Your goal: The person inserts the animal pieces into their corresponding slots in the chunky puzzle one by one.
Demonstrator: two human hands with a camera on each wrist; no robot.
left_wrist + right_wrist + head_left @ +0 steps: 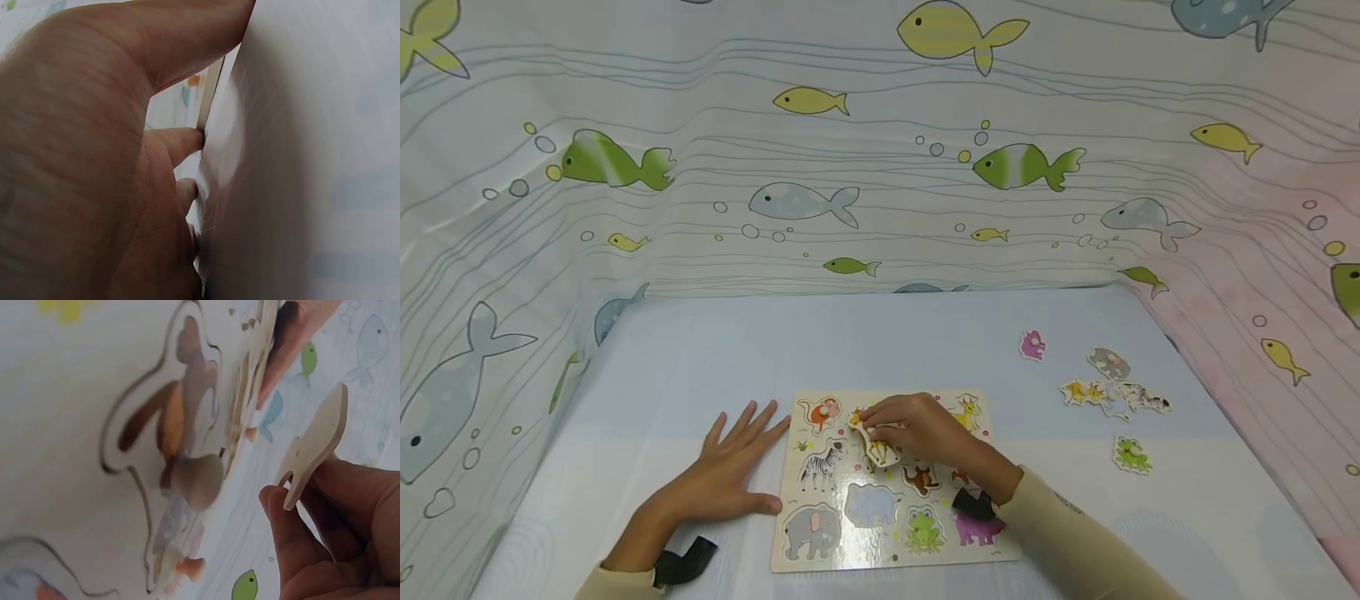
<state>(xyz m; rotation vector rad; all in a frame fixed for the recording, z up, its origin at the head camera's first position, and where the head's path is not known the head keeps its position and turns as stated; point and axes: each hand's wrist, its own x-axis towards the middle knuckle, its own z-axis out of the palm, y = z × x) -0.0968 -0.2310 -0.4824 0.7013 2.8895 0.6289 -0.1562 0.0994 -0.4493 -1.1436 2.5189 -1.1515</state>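
Note:
A wooden animal puzzle board (850, 562) lies flat on the table. My right hand (932, 432) pinches a giraffe puzzle piece (882, 454) over the board's upper middle. In the right wrist view that piece (320, 440) is tilted, its bare wooden back showing, held clear of the board. My left hand (726, 477) rests palm down on the table with fingers spread, thumb and index fingertip at the board's left edge. On the board are a monkey piece (822, 413) and a kangaroo piece (920, 479), each with a knob. My right forearm hides part of the board's right side.
To the right lie loose pieces: a purple one (1033, 345), a grey elephant (1108, 362), a yellow one (1081, 392), a zebra (1145, 397) and a frog (1132, 455). A pale piece (1117, 405) lies face down among them. A fish-patterned cloth (880, 150) surrounds the table.

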